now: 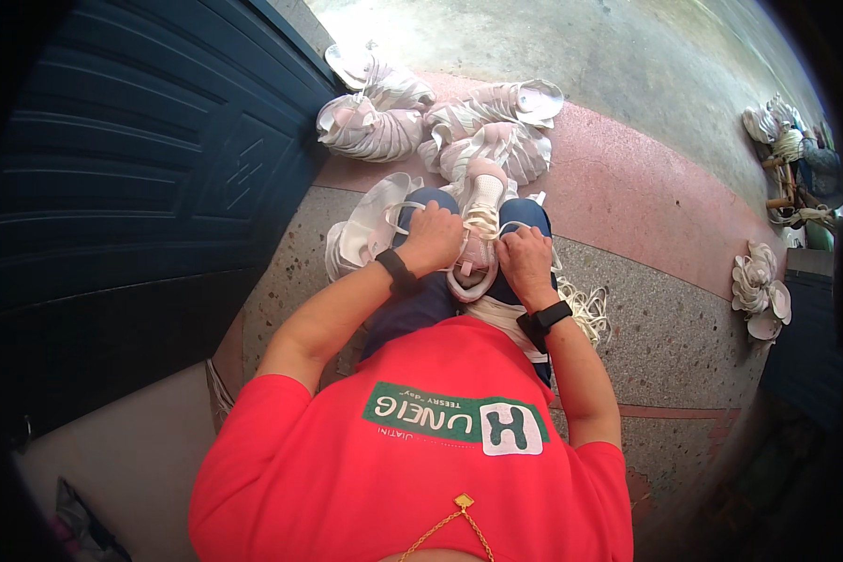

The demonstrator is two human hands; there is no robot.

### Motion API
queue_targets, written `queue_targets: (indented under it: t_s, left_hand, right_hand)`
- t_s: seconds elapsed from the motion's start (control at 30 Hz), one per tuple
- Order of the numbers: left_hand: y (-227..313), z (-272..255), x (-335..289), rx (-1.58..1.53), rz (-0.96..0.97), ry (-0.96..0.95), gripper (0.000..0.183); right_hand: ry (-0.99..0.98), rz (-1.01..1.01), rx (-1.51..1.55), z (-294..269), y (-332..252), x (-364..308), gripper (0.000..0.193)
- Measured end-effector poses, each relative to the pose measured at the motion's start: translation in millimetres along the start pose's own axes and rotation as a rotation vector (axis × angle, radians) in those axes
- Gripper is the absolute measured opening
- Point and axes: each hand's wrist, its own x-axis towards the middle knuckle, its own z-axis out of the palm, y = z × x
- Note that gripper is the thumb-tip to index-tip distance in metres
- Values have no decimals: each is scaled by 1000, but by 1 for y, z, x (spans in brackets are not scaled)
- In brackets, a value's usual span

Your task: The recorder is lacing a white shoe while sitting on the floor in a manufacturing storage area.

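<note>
A pale pink and white shoe upper [481, 211] lies between my knees, its toe pointing away from me and its heel opening close to my lap. Cream shoelace [482, 223] runs across its eyelets. My left hand [433, 237] is closed at the left side of the upper, with a lace loop [392, 214] curving out past it. On the right side my right hand [526, 259] pinches the other stretch of lace, which arcs above the fingers. The fingertips of both hands are partly hidden.
Stacked pale shoe uppers [370, 131] and more stacks [496, 131] lie ahead on the floor. Loose cream laces [585, 314] hang by my right knee. A dark blue door [140, 159] stands at left. Further bundles [761, 290] sit at the far right, near a person's sleeve [822, 164].
</note>
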Motion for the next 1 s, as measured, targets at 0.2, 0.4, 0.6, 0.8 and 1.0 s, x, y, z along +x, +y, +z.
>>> queue_targets:
  t_s: [0.2,0.4,0.6,0.8,1.0]
  left_hand:
    - [1,8,-2,-24,33,66,14]
    - [3,13,6,28,150,80,15]
    - [3,11,-2,-21,-19,119,17]
    - [1,27,-18,-15,-18,251,17]
    - [-22,13,-10,-309,-117,73,21]
  right_hand:
    - [-13,9,35,0,-3,2,18]
    - [-5,5,68,10,1,1,20]
    - [-14,-28,18,-4,-13,-4,22]
    - [-50,-36,-77,-4,1,2,15]
    - [34,-24,120,5,20,2,12]
